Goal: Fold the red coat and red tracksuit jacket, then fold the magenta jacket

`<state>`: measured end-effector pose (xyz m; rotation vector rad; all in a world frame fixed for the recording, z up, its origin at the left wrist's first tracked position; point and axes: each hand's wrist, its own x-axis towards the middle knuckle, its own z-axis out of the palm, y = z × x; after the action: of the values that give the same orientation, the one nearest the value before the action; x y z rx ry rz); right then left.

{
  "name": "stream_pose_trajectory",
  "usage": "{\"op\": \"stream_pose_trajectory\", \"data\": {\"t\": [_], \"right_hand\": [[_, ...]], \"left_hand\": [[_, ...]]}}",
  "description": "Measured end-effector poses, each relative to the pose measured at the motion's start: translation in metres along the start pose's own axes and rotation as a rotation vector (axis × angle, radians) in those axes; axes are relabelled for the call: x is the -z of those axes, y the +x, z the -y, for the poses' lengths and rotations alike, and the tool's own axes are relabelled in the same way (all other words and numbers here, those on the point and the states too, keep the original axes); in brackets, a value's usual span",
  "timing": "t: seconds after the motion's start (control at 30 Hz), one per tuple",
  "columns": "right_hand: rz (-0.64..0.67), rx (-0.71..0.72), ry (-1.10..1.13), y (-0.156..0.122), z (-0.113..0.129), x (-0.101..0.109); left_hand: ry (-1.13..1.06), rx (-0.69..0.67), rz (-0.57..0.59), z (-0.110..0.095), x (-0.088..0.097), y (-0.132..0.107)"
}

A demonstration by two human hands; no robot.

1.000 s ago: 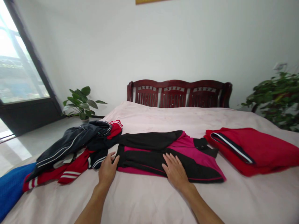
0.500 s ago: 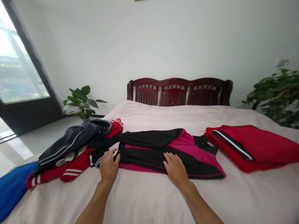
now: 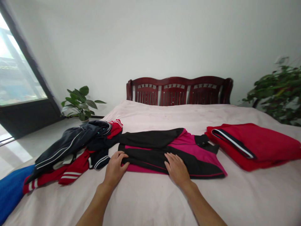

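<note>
A black and magenta jacket [image 3: 178, 147] lies on the bed with its sleeves laid across the body and its collar toward the right. At its left end, my left hand [image 3: 116, 166] has the near sleeve's cuff end between thumb and fingers. My right hand [image 3: 176, 168] rests on the near sleeve around the jacket's middle, fingers stretched out flat.
A loose pile of navy and red clothes [image 3: 70, 153] lies to the left, with a blue cloth [image 3: 14, 188] beside it. Folded red garments [image 3: 256, 144] sit at the right. Behind are a wooden headboard [image 3: 178, 91] and potted plants [image 3: 81, 102]. Pinkish bedding [image 3: 150, 201] covers the bed.
My left hand has moved a little right onto the sleeve end and closed on it. The right hand stays on the jacket. The view has shifted slightly.
</note>
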<state>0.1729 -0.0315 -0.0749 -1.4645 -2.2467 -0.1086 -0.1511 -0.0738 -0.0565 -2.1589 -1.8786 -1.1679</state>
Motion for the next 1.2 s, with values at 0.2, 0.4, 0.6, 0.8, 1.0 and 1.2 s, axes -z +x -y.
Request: {"op": "stream_pose_trajectory", "data": {"t": [0.2,0.4,0.6,0.8,1.0,1.2], "right_hand": [[0.014,-0.006,0.004,0.0,0.0,0.0],[0.012,-0.014,0.006,-0.001,0.0,-0.001],[0.018,-0.031,-0.01,-0.001,0.002,0.001],[0.02,-0.001,-0.038,-0.004,0.008,0.005],[0.076,-0.128,-0.126,-0.005,-0.01,0.009],[0.119,-0.294,-0.196,-0.004,-0.034,0.012]], "left_hand": [[0.119,-0.073,-0.112,-0.014,-0.007,0.007],[0.278,-0.013,-0.069,-0.012,-0.001,0.007],[0.382,0.007,-0.067,-0.012,0.014,0.004],[0.241,-0.193,-0.042,-0.035,-0.017,0.015],[0.516,-0.086,0.151,-0.036,-0.042,0.003],[0.523,-0.029,0.199,-0.037,-0.035,-0.003]]}}
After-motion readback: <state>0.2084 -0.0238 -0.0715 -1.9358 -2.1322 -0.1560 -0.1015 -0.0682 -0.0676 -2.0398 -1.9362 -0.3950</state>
